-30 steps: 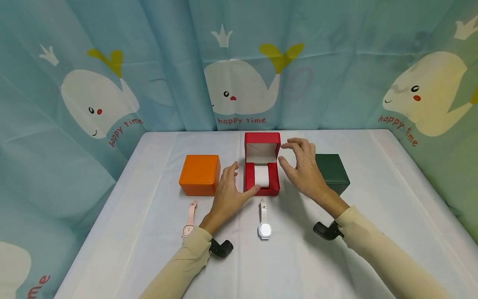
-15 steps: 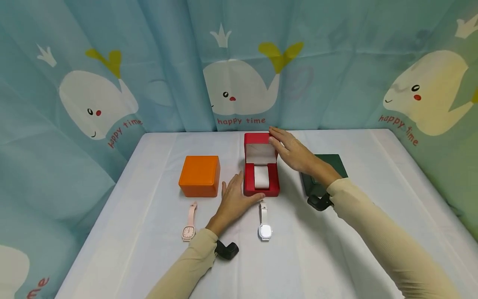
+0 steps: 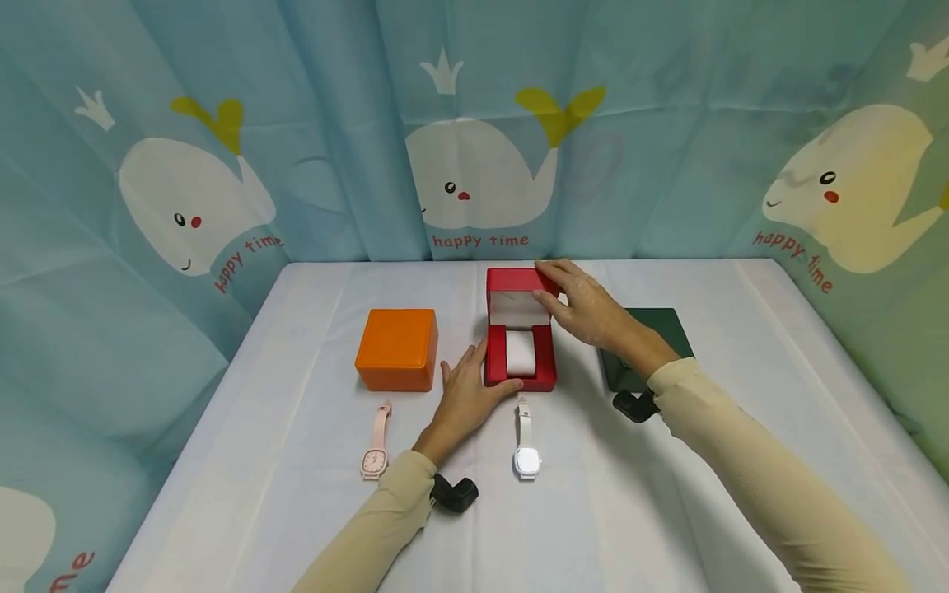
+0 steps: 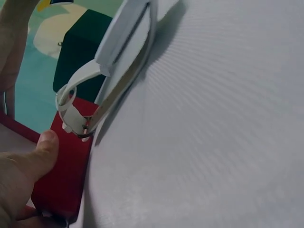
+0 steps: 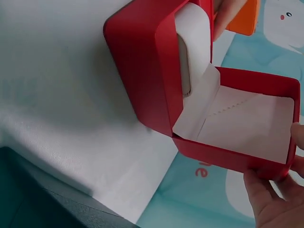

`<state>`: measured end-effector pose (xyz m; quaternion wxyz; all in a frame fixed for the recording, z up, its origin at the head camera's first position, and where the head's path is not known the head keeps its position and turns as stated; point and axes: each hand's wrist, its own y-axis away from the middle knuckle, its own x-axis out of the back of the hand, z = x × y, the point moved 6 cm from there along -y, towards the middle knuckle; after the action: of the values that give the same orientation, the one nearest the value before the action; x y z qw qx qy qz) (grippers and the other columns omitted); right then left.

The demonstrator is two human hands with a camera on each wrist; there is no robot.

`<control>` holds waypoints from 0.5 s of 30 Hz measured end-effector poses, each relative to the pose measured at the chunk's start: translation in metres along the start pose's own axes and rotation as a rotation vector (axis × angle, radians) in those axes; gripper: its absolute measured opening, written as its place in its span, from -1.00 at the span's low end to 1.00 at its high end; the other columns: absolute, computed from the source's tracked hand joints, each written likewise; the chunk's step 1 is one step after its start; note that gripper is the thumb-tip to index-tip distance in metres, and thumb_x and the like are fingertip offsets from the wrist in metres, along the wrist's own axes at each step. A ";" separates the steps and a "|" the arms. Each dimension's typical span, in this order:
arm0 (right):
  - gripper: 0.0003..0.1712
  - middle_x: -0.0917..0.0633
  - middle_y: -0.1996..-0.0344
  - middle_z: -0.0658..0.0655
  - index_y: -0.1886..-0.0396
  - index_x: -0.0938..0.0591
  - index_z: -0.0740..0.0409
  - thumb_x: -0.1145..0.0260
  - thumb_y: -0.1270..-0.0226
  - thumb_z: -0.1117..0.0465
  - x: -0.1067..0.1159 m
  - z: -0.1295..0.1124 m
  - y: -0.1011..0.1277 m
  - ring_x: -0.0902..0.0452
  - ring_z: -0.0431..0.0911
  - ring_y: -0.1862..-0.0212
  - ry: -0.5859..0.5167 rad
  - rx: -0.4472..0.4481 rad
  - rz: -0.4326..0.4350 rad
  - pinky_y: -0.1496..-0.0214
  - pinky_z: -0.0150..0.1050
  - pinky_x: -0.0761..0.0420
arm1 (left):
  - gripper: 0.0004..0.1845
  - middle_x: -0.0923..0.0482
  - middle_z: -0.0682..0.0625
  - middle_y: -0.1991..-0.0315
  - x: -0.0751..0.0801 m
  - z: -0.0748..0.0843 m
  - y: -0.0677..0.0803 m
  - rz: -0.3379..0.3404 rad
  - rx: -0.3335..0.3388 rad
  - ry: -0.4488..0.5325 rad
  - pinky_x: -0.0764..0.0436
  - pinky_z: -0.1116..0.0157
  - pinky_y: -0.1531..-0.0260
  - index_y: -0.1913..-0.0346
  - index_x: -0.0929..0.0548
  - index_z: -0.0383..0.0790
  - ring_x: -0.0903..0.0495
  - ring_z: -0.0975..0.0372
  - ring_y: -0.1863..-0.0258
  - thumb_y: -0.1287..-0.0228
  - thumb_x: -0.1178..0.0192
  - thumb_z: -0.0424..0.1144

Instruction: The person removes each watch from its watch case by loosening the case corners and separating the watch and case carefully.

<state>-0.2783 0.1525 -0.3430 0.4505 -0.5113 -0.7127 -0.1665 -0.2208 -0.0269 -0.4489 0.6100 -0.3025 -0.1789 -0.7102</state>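
Three watch boxes stand in a row toward the far edge of the white-covered table (image 3: 667, 511): an orange box (image 3: 396, 348) on the left, a red box (image 3: 521, 338) in the middle with its lid raised, and a dark green box (image 3: 652, 346) on the right, partly hidden by the person's right forearm. Inside the red one sits a white cushion (image 3: 521, 352).

Her or his right hand (image 3: 586, 305) holds the raised lid at its far right corner, fingers curled over the top edge and thumb on the inside; the right wrist view shows fingertips pinching the lid's rim. The left hand (image 3: 465, 394) steadies the box's base from its near left corner, fingers loosely together along the left wall and the thumb (image 4: 45, 147) pressed against the front wall.

Two watches lie nearer the front edge. A white watch (image 3: 525, 441) lies just before the red box, its strap end close to the thumb, perhaps touching the box, though the angle makes that hard to judge. A pink watch (image 3: 376, 445) lies in front of the orange box, apart from both hands.
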 end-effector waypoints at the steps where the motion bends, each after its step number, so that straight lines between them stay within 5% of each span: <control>1: -0.33 -0.40 -0.38 0.24 -0.52 -0.33 0.29 -0.24 -0.56 0.10 0.000 0.000 0.000 -0.42 0.11 -0.26 -0.001 0.000 0.001 -0.29 0.06 -0.47 | -0.02 -0.37 -0.23 -0.42 0.000 0.000 0.000 0.002 -0.002 -0.003 0.22 -0.35 -0.38 -0.55 -0.24 -0.34 -0.24 -0.15 -0.46 -0.20 -0.48 0.03; 15: -0.42 -0.51 -0.26 0.30 -0.39 -0.41 0.39 -0.33 -0.46 0.32 -0.002 -0.004 0.008 -0.52 0.12 -0.12 -0.038 0.106 0.041 -0.21 0.08 -0.54 | -0.02 -0.40 -0.26 -0.39 0.001 0.000 -0.002 0.014 -0.006 -0.024 0.15 -0.36 -0.37 -0.53 -0.29 -0.33 -0.29 -0.15 -0.43 -0.17 -0.51 0.03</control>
<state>-0.2695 0.1522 -0.3441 0.4665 -0.5043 -0.7184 -0.1096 -0.2230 -0.0275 -0.4482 0.6118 -0.3140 -0.1822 -0.7028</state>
